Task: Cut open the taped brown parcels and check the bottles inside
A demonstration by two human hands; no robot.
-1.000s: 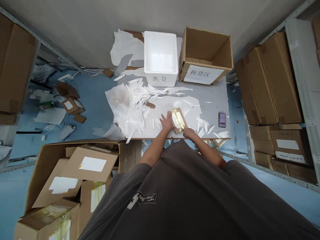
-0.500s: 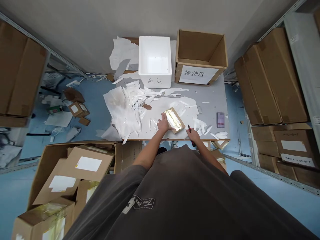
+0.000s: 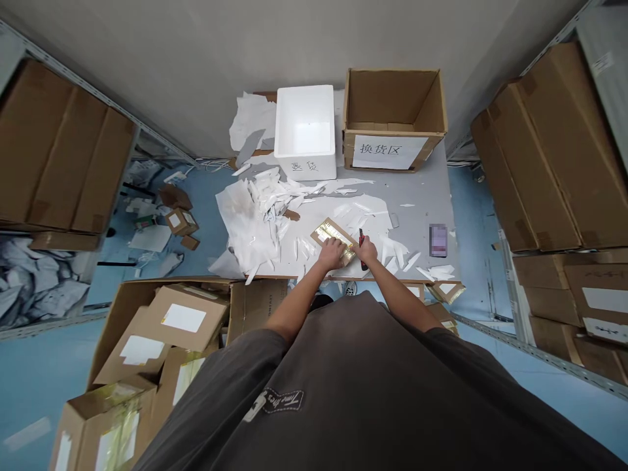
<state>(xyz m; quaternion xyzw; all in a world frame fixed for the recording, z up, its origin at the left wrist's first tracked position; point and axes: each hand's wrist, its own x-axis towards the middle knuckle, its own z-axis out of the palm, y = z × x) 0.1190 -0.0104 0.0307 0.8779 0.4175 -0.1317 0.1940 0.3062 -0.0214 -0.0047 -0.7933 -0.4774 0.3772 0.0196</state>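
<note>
A small flat cardboard box [image 3: 321,230] with shiny yellowish tape lies on the table close to its front edge. My left hand [image 3: 332,254] grips it from the near side, fingers bent over its top. In my right hand [image 3: 366,251] is a red and black utility knife [image 3: 362,238], held roughly upright at the box's right end. The right fingers are closed around the knife and seem to touch the box edge. The knife's blade tip is too small to make out. White paper scraps [image 3: 262,203] surround the box.
At the back stand a white foam box [image 3: 305,167] and an open cardboard carton [image 3: 432,152] with a paper label. A phone [image 3: 438,241] lies at right. A large carton of parcels [image 3: 184,317] stands front left. Shelves with cartons [image 3: 544,157] flank both sides.
My right hand has come left with the knife, up to the box. My left hand has moved over the box's near part, and the box has turned slightly. The view has shifted a little.
</note>
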